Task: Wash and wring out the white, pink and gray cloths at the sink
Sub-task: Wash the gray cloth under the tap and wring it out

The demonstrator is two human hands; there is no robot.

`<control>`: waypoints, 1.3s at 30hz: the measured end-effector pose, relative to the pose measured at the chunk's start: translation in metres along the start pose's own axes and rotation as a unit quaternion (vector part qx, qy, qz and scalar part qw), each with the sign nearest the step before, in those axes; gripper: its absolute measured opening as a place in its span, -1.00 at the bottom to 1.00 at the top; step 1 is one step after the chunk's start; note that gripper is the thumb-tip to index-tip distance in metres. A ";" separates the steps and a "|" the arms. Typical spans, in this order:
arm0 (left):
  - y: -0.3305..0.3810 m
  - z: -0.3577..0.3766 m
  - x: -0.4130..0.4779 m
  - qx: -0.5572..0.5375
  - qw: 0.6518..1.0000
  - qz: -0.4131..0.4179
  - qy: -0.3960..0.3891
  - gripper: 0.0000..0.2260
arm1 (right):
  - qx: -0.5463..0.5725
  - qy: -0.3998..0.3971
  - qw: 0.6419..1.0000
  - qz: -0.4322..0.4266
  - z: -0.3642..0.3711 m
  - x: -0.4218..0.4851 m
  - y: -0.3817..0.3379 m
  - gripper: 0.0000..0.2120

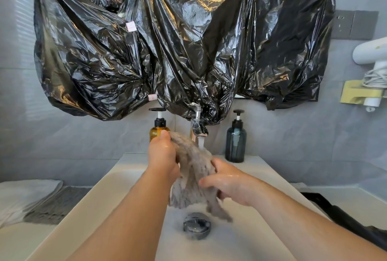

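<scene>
You're at the rinse. The wet cloth [193,168] hangs over the sink [100,189], bunched lengthwise right under the tap [198,127], and the water [201,143] lands on its upper part. Your left hand [162,156] has the top end, fingers curled round it, thumb side up. Your right hand [229,184] pinches it lower down, thumb on top, fingers tucked behind the fabric. The loose tail dangles just above the drain plug [196,227].

Its colour reads as a dusty gray-pink. A white cloth [23,195] and a gray cloth [53,206] lie folded on the counter to your left, so this is probably the pink one.

It looks like washing, not wringing yet: there's no twist between your hands. Next you want both fists clamped tight, well apart along the cloth, turning opposite ways, low over the basin so the run-off stays inside. Watch that tail near the drain.
</scene>
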State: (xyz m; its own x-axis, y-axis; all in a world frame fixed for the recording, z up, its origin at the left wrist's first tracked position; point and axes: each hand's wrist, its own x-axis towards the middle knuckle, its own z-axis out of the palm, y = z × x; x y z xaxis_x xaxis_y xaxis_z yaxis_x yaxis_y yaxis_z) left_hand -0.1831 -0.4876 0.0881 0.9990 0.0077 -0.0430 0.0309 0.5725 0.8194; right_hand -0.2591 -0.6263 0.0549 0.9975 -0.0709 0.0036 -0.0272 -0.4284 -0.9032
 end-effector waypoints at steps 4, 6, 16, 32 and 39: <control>0.008 0.006 -0.012 -0.142 0.986 -0.080 -0.027 -0.72 | -0.002 -0.067 0.998 -0.006 0.018 -0.004 0.002 -0.85; 0.008 0.008 -0.015 -0.162 0.981 -0.094 -0.038 -0.71 | 0.067 -0.086 0.994 0.022 0.020 -0.005 0.004 -0.86; 0.004 0.001 -0.005 -0.150 0.985 -0.084 -0.011 -0.74 | 0.313 -0.020 0.948 0.062 0.014 -0.005 -0.003 -0.59; -0.025 -0.005 -0.027 0.255 0.913 -0.226 -0.224 -0.59 | 0.217 0.209 0.953 -0.021 0.013 0.003 -0.016 -0.79; -0.022 -0.006 -0.029 0.253 0.929 -0.163 -0.214 -0.84 | 0.233 0.194 0.952 -0.030 0.007 -0.006 -0.011 -0.62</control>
State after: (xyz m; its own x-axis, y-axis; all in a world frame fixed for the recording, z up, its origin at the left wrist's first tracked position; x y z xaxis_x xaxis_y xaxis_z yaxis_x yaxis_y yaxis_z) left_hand -0.2126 -0.4950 0.0679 0.8517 -0.4870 -0.1933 0.2360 0.0272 0.9714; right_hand -0.2639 -0.6143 0.0620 0.8943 -0.4255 0.1386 0.1522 -0.0021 -0.9883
